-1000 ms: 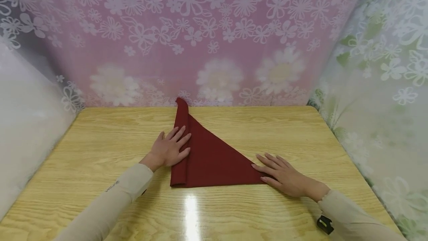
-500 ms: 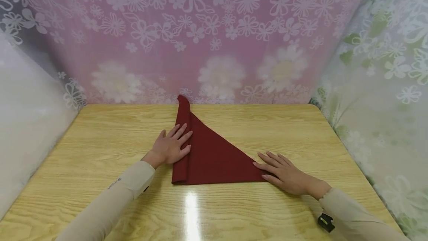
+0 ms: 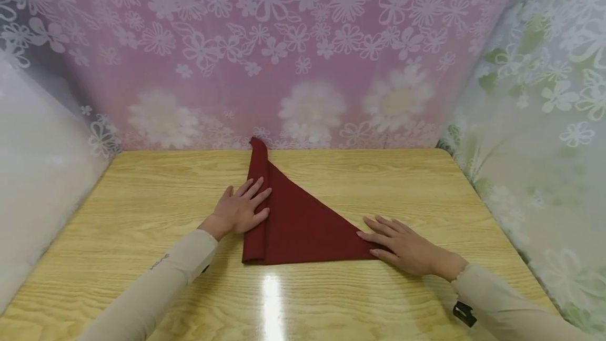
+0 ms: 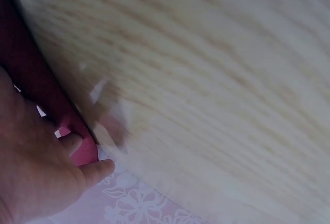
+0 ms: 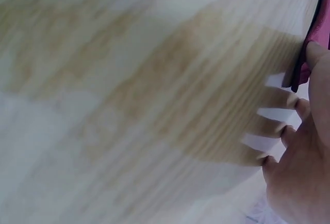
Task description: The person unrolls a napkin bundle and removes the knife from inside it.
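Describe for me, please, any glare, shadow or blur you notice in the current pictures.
Head view: a bright glare streak on the table, nearer the camera than the red cloth. Left wrist view: soft and hazy, wood grain and left hand both blurred. Right wrist view: pale, with dark bands beside the right hand, shadows or reflections, unclear which.

Bench (image 3: 156,199): had a yellow wood-grain top with a bright streak of light (image 3: 272,304).
Red cloth (image 3: 303,225): lay directly on it, roughly triangular, its left side folded into a long strip.
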The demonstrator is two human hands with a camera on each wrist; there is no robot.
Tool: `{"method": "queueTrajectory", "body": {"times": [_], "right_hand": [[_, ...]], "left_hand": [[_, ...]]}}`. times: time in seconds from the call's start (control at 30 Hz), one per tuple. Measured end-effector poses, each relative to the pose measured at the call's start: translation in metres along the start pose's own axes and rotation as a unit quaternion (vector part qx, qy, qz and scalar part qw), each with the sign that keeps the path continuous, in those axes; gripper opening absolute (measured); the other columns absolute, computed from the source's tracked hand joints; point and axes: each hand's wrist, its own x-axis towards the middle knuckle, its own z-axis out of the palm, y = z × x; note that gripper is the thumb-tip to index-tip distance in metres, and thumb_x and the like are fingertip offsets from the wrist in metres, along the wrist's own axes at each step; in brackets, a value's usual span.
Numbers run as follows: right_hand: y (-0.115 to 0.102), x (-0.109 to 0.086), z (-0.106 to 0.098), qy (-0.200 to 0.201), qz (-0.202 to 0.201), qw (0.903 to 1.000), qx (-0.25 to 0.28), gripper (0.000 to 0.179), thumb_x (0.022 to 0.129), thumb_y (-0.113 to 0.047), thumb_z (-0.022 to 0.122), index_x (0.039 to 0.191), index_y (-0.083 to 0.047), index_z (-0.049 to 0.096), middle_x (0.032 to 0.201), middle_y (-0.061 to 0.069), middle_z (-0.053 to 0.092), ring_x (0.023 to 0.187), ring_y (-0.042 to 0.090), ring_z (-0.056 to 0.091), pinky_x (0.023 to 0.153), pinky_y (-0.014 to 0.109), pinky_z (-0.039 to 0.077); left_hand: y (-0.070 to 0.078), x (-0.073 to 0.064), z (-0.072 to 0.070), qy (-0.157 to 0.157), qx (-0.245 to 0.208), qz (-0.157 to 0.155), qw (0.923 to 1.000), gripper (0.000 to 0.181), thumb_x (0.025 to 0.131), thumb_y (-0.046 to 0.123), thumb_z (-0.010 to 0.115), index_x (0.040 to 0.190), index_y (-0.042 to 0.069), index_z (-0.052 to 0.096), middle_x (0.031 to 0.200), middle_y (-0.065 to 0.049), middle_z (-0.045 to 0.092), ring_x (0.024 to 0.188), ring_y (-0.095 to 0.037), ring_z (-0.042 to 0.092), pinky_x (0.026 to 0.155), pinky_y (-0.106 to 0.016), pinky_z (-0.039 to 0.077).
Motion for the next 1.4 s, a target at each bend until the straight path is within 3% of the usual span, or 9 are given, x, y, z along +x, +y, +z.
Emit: {"method": "queueTrajectory", "body": {"times": [0.3,0.5,0.73,1.03,1.4], "right_hand": [[-0.002,0.001,-0.007,-0.014,0.001,0.9998,-0.012,0.045,0.102,-0.032,0.046,0.145,-0.018,0.044,0.152,0.015,0.03,0.137,0.041,0.026,0.104,0.061,0.025],[-0.002,-0.001,-0.007,-0.013,0.001,0.9999,-0.007,0.045,0.102,-0.031,0.045,0.145,-0.017,0.044,0.152,0.016,0.029,0.137,0.043,0.025,0.103,0.063,0.024],[-0.001,-0.002,-0.004,-0.006,0.0,0.9999,-0.009,0.045,0.102,-0.03,0.046,0.145,-0.018,0.043,0.153,0.016,0.028,0.137,0.043,0.025,0.103,0.063,0.024],[-0.002,-0.003,-0.001,0.013,-0.004,0.9999,0.003,0.044,0.102,-0.027,0.047,0.145,-0.018,0.044,0.152,0.017,0.029,0.136,0.044,0.027,0.101,0.065,0.024],[0.0,-0.004,0.002,0.031,-0.012,0.9995,0.002,0.044,0.101,-0.027,0.049,0.144,-0.018,0.045,0.151,0.017,0.031,0.134,0.045,0.028,0.099,0.066,0.025]], "left_hand": [[0.004,0.002,-0.004,0.022,0.033,0.009,0.9992,0.058,0.1,0.05,0.035,0.15,0.021,0.035,0.156,-0.009,0.021,0.141,-0.031,0.021,0.107,-0.061,0.019],[0.012,0.006,-0.008,0.053,0.045,0.028,0.9972,0.056,0.099,0.053,0.036,0.147,0.023,0.042,0.155,-0.01,0.026,0.14,-0.031,0.025,0.107,-0.059,0.02],[0.017,0.006,-0.011,0.026,0.05,0.035,0.9978,0.055,0.097,0.049,0.046,0.142,0.017,0.047,0.153,-0.012,0.029,0.14,-0.031,0.025,0.107,-0.059,0.022],[0.018,0.01,-0.01,0.04,0.043,0.023,0.998,0.048,0.09,0.033,0.051,0.135,0.016,0.052,0.15,-0.014,0.032,0.136,-0.034,0.031,0.104,-0.061,0.026],[0.026,0.015,-0.016,0.029,0.095,0.004,0.9951,0.042,0.089,0.033,0.055,0.129,0.019,0.06,0.147,-0.012,0.038,0.133,-0.035,0.035,0.101,-0.06,0.029]]}}
